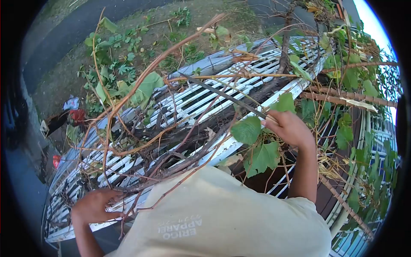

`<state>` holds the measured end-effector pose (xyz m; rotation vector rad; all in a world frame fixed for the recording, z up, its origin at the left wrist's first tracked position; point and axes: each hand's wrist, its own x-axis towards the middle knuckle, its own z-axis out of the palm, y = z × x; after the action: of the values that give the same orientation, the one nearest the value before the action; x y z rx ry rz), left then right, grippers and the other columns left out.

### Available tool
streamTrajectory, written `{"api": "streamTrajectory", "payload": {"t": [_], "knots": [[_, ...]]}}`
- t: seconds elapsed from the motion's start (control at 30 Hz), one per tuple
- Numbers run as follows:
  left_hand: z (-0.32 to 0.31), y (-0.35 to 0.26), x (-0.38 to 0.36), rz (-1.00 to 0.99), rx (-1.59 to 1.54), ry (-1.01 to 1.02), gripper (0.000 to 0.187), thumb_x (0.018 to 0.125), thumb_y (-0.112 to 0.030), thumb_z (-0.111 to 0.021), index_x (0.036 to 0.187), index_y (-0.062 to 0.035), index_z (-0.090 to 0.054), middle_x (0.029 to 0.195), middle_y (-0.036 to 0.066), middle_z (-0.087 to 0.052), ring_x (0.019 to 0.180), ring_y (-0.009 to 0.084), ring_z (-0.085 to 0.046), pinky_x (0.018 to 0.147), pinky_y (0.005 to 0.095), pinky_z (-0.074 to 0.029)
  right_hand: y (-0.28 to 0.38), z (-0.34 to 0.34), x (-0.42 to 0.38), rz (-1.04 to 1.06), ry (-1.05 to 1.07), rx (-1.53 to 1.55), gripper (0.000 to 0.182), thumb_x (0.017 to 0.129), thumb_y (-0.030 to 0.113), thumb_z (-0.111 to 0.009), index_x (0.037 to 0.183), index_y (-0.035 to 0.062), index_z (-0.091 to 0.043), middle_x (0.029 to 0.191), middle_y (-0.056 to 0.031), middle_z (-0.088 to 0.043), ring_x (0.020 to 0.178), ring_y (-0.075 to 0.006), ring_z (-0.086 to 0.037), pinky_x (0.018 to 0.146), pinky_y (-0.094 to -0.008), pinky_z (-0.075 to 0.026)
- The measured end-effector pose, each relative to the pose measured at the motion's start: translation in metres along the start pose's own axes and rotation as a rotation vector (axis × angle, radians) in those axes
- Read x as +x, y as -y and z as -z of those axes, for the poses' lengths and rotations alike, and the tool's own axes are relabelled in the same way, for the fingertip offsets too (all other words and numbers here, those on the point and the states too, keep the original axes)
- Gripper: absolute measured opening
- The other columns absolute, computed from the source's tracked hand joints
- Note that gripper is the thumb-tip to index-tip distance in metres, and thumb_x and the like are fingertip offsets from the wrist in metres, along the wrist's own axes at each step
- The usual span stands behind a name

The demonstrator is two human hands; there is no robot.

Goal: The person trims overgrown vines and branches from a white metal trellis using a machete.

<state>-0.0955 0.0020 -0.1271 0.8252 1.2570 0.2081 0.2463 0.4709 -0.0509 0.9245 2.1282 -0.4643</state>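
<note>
My right hand is closed round the handle of a long, dark blade, which points up and left over white slats. Just left of the hand hangs a broad green leaf. At the lower left, my left hand has its fingers apart beside thin brown vine stems at the slats' near edge. Whether its fingertips touch a stem is hard to tell. A tangle of dark, woody vines lies across the slats between my hands.
A long curved vine arches over the slats at the left. Thick cut branches and leafy vines stand at the right. Beyond the slats are grassy ground, leaves and a red object.
</note>
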Motion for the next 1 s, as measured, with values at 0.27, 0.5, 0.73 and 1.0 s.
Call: {"api": "streamTrajectory", "payload": {"t": [0.27,0.5,0.73,1.0], "knots": [[0.028,-0.076,0.171,-0.375,0.148,-0.402,0.051,0.106,-0.031,-0.063,0.142,0.0042,-0.057,0.13,0.025,-0.068,0.122,0.0384,-0.068,0.105,0.0433,-0.053,0.007,-0.027,-0.014,-0.087,-0.322,0.441,0.042,0.107,0.041,-0.065,0.124,0.0025,-0.069,0.073,-0.012,-0.062,0.067,-0.0225,-0.06,0.065,-0.0396,-0.048],[-0.031,-0.089,0.335,-0.222,-0.556,-0.069,0.035,0.106,-0.033,-0.066,0.115,0.0,-0.069,0.086,0.004,-0.068,0.071,0.0128,-0.06,0.065,0.0314,-0.048,-0.025,-0.07,0.027,-0.104,-0.45,0.525,0.053,0.106,0.045,-0.066,0.136,0.0019,-0.066,0.077,-0.0155,-0.069,0.072,-0.0261,-0.069,0.07,-0.0417,-0.053],[-0.011,-0.13,0.335,-0.288,-0.708,-0.521,0.039,0.109,-0.031,-0.063,0.081,-0.0041,-0.06,0.066,-0.002,-0.053,0.058,0.0076,-0.048,0.052,0.0315,-0.036,-0.029,-0.069,0.021,-0.072,-0.511,0.529,0.048,0.105,0.045,-0.064,0.133,0.0063,-0.066,0.089,-0.0255,-0.074,0.087,-0.0463,-0.073,0.079,-0.0517,-0.055],[-0.003,-0.066,0.403,-0.402,-0.259,-0.91,0.04,0.108,-0.031,-0.063,0.088,0.0032,-0.066,0.066,0.009,-0.059,0.062,0.0176,-0.051,0.062,0.0397,-0.044,-0.025,-0.104,0.035,-0.09,-0.564,0.479,0.047,0.105,0.046,-0.062,0.133,0.0073,-0.066,0.101,-0.026,-0.075,0.098,-0.0487,-0.071,0.084,-0.0552,-0.055]]}}
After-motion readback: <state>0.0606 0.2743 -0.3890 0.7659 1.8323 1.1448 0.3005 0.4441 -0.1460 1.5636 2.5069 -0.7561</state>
